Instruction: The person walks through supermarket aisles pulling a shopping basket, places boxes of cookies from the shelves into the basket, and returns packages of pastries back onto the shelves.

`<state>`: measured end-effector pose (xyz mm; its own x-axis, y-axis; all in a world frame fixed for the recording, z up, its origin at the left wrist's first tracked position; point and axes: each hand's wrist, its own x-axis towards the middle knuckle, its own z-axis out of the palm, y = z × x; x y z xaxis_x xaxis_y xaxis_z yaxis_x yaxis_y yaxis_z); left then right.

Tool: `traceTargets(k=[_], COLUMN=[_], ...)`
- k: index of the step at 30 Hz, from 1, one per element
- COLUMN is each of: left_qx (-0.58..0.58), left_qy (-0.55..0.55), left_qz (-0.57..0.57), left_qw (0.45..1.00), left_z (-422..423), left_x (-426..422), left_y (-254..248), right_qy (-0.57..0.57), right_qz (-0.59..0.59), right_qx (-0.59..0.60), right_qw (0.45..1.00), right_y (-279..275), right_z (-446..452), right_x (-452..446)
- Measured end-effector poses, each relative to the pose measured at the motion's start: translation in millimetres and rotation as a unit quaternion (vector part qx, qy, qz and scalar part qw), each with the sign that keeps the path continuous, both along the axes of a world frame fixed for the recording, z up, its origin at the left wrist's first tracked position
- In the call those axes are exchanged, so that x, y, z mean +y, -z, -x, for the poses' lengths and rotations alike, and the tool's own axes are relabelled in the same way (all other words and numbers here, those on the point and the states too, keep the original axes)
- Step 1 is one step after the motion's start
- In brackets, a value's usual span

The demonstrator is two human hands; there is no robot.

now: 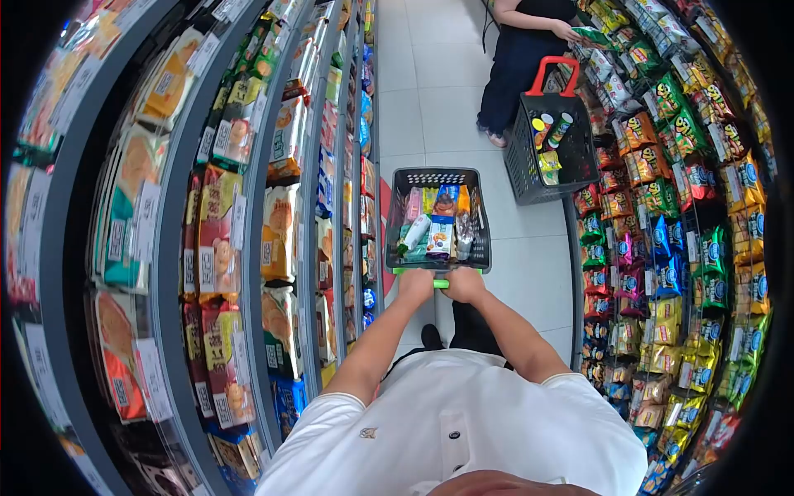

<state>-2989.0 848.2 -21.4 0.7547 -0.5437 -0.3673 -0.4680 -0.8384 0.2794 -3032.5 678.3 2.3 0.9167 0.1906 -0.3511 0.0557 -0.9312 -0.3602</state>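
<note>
A black shopping basket [482,240] with a green handle [441,283] stands straight in front of me. My left hand [415,285] is closed around the left part of that handle. Around its right part my right hand [465,285] is wrapped, with a short stretch of green showing between the two. Inside the basket lie several packaged goods, among them a blue packet [447,198], a white and blue pack [441,240] and a white bottle-like item [416,230]. Both arms reach forward from white short sleeves.
Shelves of packaged snacks [222,240] line my left side. On the right hang racks of chip bags [662,273]. Ahead on the right, a person in dark trousers [509,83] reaches to the rack beside a black basket [538,178] with a red handle [552,62]. Tiled floor [529,256] runs between.
</note>
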Motion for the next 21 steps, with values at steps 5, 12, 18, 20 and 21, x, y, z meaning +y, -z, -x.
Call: traceTargets(k=[5, 12, 18, 20, 21], left_qx=[-0.027, -0.014, 0.024, 0.033, 0.032], left_qy=[0.002, -0.012, -0.034, -0.034, -0.034], left_qz=[0.019, -0.030, -0.071, -0.075, -0.074], left_qw=[0.999, 0.999, 0.997, 0.996, 0.996], left_z=[-61.9, -152.2, -214.7, -234.2, -243.5], left_x=[-16.9, -50.0, -73.3, -83.5, -86.6], left_y=[-4.9, -4.6, -22.5, -32.8, -35.3], right_qy=[-0.020, -0.032, -0.051, -0.062, -0.066], right_qz=[0.015, -0.015, -0.021, -0.016, -0.022], right_qx=[-0.014, 0.021, 0.046, 0.046, 0.045], right_qw=[1.000, 0.999, 0.997, 0.997, 0.997], right_y=[22.9, -0.5, 7.6, 4.8, 2.1], right_z=[-64.4, -158.5, -226.3, -248.3, -258.5], right_x=[-23.0, -56.4, -76.0, -84.8, -88.4])
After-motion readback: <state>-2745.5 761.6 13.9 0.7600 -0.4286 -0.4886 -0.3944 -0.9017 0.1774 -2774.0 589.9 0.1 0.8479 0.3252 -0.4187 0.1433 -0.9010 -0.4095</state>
